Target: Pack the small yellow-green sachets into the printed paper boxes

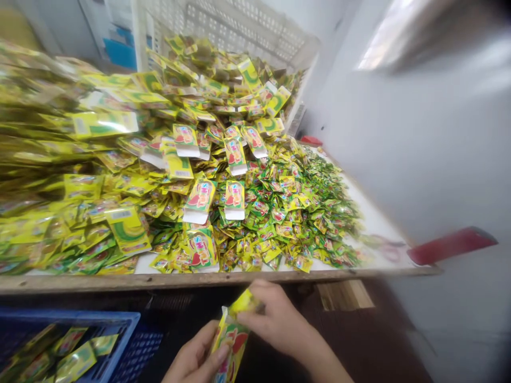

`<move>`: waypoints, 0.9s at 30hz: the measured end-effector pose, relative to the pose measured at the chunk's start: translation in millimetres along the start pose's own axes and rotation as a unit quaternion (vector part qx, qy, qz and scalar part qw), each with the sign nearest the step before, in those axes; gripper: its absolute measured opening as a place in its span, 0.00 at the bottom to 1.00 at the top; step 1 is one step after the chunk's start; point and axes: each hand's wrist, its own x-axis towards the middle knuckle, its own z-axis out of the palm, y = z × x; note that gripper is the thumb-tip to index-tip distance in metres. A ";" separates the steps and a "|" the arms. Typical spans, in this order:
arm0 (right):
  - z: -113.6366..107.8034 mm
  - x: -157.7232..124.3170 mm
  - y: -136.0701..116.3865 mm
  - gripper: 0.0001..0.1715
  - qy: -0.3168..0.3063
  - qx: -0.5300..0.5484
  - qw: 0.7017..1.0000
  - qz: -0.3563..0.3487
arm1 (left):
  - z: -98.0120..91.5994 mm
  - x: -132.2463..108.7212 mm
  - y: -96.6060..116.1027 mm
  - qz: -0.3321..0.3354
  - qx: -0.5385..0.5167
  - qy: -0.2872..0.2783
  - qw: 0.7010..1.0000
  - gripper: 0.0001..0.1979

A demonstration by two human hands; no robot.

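Observation:
My left hand grips a small yellow and green carton with a red fruit print, held tilted below the table edge. At its upper end my right hand pinches a yellow candy packet, which sits right at the carton's mouth; how far it is inside I cannot tell. Beyond my hands, a heap of small green and yellow candy packets covers the table. Several flat cartons with white flaps lie on that heap, among them one carton near the front.
A white perforated crate lies tipped behind the heap, with more cartons spilling out. At lower left a blue basket holds several cartons. On the table's right corner are a red-handled object and blurred scissors. The wooden table edge runs across.

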 end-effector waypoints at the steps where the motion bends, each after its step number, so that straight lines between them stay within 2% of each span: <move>1: -2.9 -0.9 -4.1 0.09 -0.025 0.001 0.999 -0.021 | -0.5 -0.9 -0.3 0.000 0.007 0.003 1.000 0.16; 3: -6.3 -2.4 -11.2 0.05 -0.049 0.011 0.997 -0.060 | -1.1 -2.0 0.4 -0.003 0.007 0.002 1.000 0.17; 4: -6.3 -2.7 -13.1 0.04 -0.039 0.020 0.997 -0.062 | -1.1 -2.4 1.1 -0.005 -0.003 0.001 1.000 0.17; 6: -2.3 -2.4 -12.4 0.01 0.014 0.068 0.997 -0.025 | -0.4 -3.2 2.4 -0.009 -0.039 0.000 0.999 0.18; 7: 1.2 -1.8 -9.9 0.04 0.044 0.112 0.993 0.007 | 0.0 -3.8 2.5 -0.011 -0.059 0.000 0.998 0.18; 9: 9.9 -0.6 -2.0 0.10 0.085 0.230 0.967 0.068 | 0.6 -5.3 1.3 -0.013 -0.083 -0.003 0.996 0.19; 11: 18.2 -0.1 6.7 0.14 0.086 0.335 0.932 0.105 | 0.1 -7.1 -1.2 -0.011 -0.087 -0.014 0.996 0.19; 13: 23.2 -1.2 13.2 0.16 0.079 0.381 0.913 0.123 | -1.1 -8.9 -3.3 -0.013 -0.084 -0.034 0.996 0.19; 16: 22.2 -5.1 15.5 0.16 0.089 0.382 0.911 0.127 | -0.9 -11.3 -2.3 -0.019 -0.078 -0.059 0.995 0.21; 19: 17.3 -9.0 11.4 0.15 0.096 0.380 0.914 0.110 | 3.6 -13.1 3.5 -0.018 -0.089 -0.029 0.995 0.21; 24: 18.0 -10.3 10.6 0.17 0.049 0.391 0.911 0.120 | 11.1 -15.4 8.5 -0.018 -0.078 -0.024 0.996 0.20; 27: 18.5 -11.2 14.8 0.17 0.026 0.354 0.926 0.127 | 12.0 -16.1 5.4 -0.019 -0.073 -0.019 0.997 0.19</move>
